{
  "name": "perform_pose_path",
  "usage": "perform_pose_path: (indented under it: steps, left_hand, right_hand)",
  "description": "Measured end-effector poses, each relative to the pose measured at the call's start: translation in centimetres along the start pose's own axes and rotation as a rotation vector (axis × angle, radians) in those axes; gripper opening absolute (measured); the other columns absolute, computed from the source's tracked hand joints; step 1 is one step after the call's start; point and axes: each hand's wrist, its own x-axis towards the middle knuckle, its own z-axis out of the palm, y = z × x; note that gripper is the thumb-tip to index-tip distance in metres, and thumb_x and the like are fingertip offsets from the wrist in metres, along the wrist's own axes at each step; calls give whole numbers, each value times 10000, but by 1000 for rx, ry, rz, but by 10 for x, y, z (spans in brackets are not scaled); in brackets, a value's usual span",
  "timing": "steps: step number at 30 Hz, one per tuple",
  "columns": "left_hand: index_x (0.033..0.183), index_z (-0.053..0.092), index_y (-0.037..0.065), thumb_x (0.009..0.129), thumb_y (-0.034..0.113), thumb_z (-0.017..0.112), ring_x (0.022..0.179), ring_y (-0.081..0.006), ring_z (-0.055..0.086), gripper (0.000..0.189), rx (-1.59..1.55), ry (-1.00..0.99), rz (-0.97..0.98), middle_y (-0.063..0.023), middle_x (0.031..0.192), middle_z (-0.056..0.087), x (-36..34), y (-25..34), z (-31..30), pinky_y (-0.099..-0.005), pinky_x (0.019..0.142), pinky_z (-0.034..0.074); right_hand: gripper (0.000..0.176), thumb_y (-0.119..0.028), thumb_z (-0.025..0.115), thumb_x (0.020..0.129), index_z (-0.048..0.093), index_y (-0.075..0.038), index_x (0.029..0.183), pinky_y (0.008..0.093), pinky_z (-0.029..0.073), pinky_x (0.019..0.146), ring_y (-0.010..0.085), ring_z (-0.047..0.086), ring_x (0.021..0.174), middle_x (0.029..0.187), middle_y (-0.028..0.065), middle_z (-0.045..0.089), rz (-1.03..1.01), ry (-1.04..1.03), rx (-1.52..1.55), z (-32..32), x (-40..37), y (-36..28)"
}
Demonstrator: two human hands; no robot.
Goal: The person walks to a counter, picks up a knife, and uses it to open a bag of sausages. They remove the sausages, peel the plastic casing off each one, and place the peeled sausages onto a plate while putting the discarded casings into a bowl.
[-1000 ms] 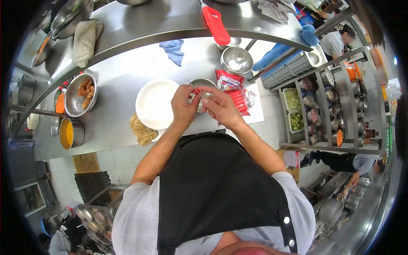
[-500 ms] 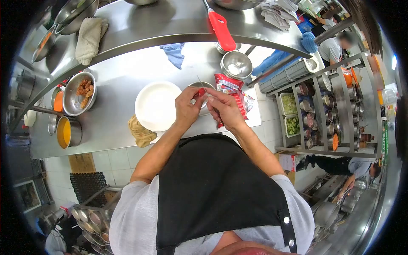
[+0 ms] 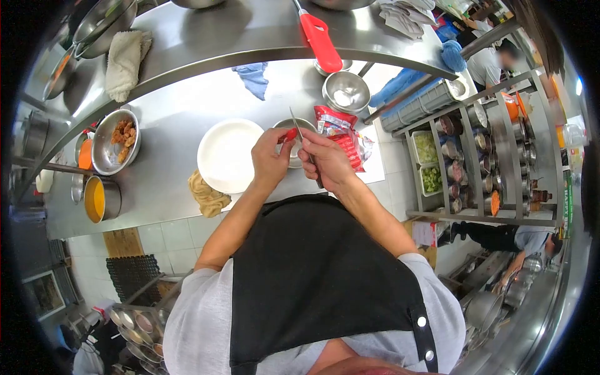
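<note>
My left hand (image 3: 269,157) pinches a small red piece of food (image 3: 291,134); its exact kind is too small to tell. In my right hand (image 3: 329,160) is a small knife (image 3: 294,119), its blade pointing away from me beside the red piece and its dark handle running under the palm. Below both hands stands a metal bowl (image 3: 304,124), partly hidden by them. A large white plate (image 3: 230,156) lies just left of my left hand. Red printed packets (image 3: 339,125) lie beyond my right hand.
A bowl of fried pieces (image 3: 115,164) and a pot of yellow liquid (image 3: 113,199) stand at left. A tan cloth (image 3: 208,194) lies at the counter edge. Overhead runs a steel shelf (image 3: 237,31) with a red lighter (image 3: 320,42). At right stands an ingredient rack (image 3: 459,215); co-workers are beyond.
My right hand has drawn slightly apart from the left, and the knife blade now shows more plainly beside the red piece. The view has shifted a little.
</note>
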Motion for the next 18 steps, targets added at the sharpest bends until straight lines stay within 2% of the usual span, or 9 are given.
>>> perform_pose_path:
  steps: [2, 5, 8, 11, 14, 17, 18]
  left_hand:
    - [1127, 709, 17, 860, -69, 779, 838, -244, 743, 289, 83, 77, 154, -161, 1038, 728, 3, -3, 2, -316, 767, 596]
    - [1137, 699, 0, 883, -85, 756, 863, -213, 736, 274, -65, -50, 49, -144, 1074, 724, 6, -6, -5, -323, 771, 601]
    - [1109, 697, 9, 929, -61, 712, 940, -200, 718, 194, -406, -272, -369, -122, 1145, 740, 8, 7, -19, -329, 877, 586]
    - [1151, 686, -7, 961, -55, 675, 1011, -179, 704, 196, -582, -235, -483, -108, 1192, 725, -2, -32, -15, -327, 942, 570]
    - [1231, 656, -12, 983, 5, 687, 1066, -170, 690, 250, -724, -223, -562, -102, 1165, 724, -1, -11, -18, -327, 966, 556]
    - [1273, 631, 3, 973, 10, 716, 1147, -162, 664, 312, -823, -242, -553, -81, 1172, 709, -11, -9, -15, -323, 1017, 538]
    - [1269, 630, 5, 955, 18, 740, 1118, -163, 674, 333, -753, -208, -472, -86, 1154, 715, -10, -4, -13, -328, 995, 549]
  right_hand:
    - [463, -205, 571, 1111, 529, -61, 1548, 258, 346, 499, 96, 462, 626, 848, -9, 563, 20, 3, 9, 0, -2, 2]
    - [493, -218, 581, 1107, 507, -73, 1572, 257, 345, 502, 96, 462, 626, 848, -8, 568, 16, -30, -27, -3, 0, 1]
    - [523, -217, 586, 1105, 478, -72, 1595, 257, 346, 505, 96, 460, 623, 849, -8, 570, 6, -54, -77, -8, -1, 0]
    - [517, -203, 580, 1108, 471, -73, 1597, 260, 350, 512, 100, 455, 619, 846, -3, 569, 21, -62, -62, -7, -4, -4]
    - [498, -189, 571, 1112, 480, -74, 1587, 265, 355, 515, 104, 451, 616, 840, 4, 569, 33, -40, -34, -8, -6, -3]
    - [542, -197, 574, 1106, 447, -46, 1611, 265, 360, 502, 102, 465, 616, 847, 6, 573, 7, -47, -35, -6, -5, -6]
    - [544, -194, 576, 1106, 446, -43, 1611, 266, 363, 501, 103, 468, 616, 846, 8, 574, -7, -36, -46, -5, -5, -8]
